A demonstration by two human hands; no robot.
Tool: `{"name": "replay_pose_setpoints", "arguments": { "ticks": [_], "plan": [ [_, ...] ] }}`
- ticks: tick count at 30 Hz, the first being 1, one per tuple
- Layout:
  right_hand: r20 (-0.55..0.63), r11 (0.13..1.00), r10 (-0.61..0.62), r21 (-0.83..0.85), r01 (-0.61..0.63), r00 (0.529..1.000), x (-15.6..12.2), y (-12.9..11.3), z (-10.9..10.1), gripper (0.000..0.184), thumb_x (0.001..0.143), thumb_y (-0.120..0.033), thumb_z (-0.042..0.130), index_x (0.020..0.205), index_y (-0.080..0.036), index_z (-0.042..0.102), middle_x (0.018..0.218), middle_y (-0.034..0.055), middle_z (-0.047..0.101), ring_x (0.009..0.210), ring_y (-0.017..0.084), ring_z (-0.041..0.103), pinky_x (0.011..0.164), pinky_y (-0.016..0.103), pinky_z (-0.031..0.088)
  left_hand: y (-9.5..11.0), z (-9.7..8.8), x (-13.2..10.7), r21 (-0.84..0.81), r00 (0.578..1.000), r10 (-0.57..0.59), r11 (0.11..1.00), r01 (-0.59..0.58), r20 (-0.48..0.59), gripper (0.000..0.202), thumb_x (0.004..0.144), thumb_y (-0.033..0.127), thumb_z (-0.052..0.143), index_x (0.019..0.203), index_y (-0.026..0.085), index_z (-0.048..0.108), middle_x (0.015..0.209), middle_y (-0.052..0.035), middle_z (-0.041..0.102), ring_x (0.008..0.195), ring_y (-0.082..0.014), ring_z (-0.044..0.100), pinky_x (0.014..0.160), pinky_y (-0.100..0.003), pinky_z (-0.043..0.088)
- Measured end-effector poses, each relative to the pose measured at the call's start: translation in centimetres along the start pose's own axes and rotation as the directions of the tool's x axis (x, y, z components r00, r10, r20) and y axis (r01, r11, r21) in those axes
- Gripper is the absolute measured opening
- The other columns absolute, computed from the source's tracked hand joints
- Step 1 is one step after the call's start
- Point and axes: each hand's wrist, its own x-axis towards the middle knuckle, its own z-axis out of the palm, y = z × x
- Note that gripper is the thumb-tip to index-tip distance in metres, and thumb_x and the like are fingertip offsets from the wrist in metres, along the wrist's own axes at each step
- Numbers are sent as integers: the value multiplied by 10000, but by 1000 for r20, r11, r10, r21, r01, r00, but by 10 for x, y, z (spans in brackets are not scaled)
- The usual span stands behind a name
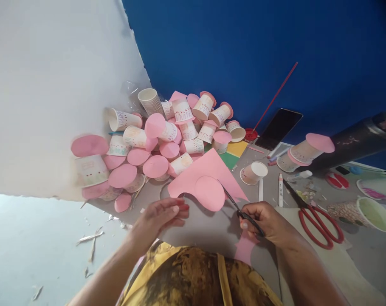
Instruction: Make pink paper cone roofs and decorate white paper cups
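Note:
My left hand pinches the near edge of a pink paper sheet and holds it up over the grey work surface. A rounded shape shows in the sheet's lower part. My right hand is closed round the handles of small black scissors, whose blades reach into the sheet's right edge. A pink offcut lies below my right hand.
A heap of decorated paper cups with pink paper discs lies at the back left. Further right are a lone cup, a phone, red-handled scissors, a marker and a green-lined cup. Paper scraps litter the pale floor.

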Motion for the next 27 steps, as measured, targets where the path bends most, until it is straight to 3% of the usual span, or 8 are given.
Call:
{"name": "replay_pose_setpoints", "arguments": {
  "ticks": [3,5,6,8,11,15,23,27],
  "plan": [
    [-10,999,-44,12,44,999,0,1,1,509,758,-613,795,657,-159,588,497,-30,539,451,69,378,459,233,244,-25,16,10,-288,983,-62,951,110,172,359,793,356,831,1045,113,754,1112,-201,768,1030,-310,748,889,-402,593],
    [-4,998,-58,16,58,998,0,1,3,523,754,-634,791,671,-159,590,492,-31,538,450,67,360,459,234,229,-31,31,22,-462,962,-39,872,164,269,350,764,415,846,969,154,739,1036,-147,779,990,-292,755,860,-405,603],
    [1,998,-61,15,61,998,0,1,3,539,744,-652,791,669,-161,582,488,-31,538,449,65,349,456,233,219,-31,40,28,-514,964,-22,843,160,263,307,759,419,848,879,169,716,956,-112,780,940,-267,757,818,-378,609],
    [8,998,-55,8,55,998,0,1,5,577,719,-691,789,653,-167,555,482,-30,534,445,61,328,449,233,196,-26,56,36,-553,988,40,832,49,147,285,740,372,861,872,174,705,933,-86,783,948,-252,749,825,-352,605],
    [0,998,-57,16,57,998,-1,-1,5,601,700,-716,788,645,-172,538,482,-29,530,444,60,331,451,234,193,-12,74,40,-453,986,167,878,-155,-13,385,639,266,916,952,136,734,916,-86,793,945,-267,744,869,-357,599],
    [17,994,-76,74,75,997,-3,-4,7,628,648,-753,797,696,-166,577,506,-30,534,446,73,373,452,230,233,2,77,37,-241,947,316,917,-319,-53,485,653,261,905,1092,132,745,893,-75,802,959,-297,749,869,-385,609],
    [55,986,-87,145,79,995,-3,-8,6,660,611,-782,801,711,-157,616,525,-27,540,465,80,408,466,225,290,8,67,40,-17,941,334,943,-334,50,452,747,297,842,1160,140,748,1070,-108,802,1025,-314,741,931,-414,596],
    [57,985,-81,159,71,995,-1,-8,5,648,622,-771,805,709,-157,616,508,-43,520,451,68,375,457,222,272,14,68,40,99,944,331,938,-331,21,443,732,337,847,1111,127,757,1062,-126,802,1039,-335,733,918,-422,591]
  ]
}}
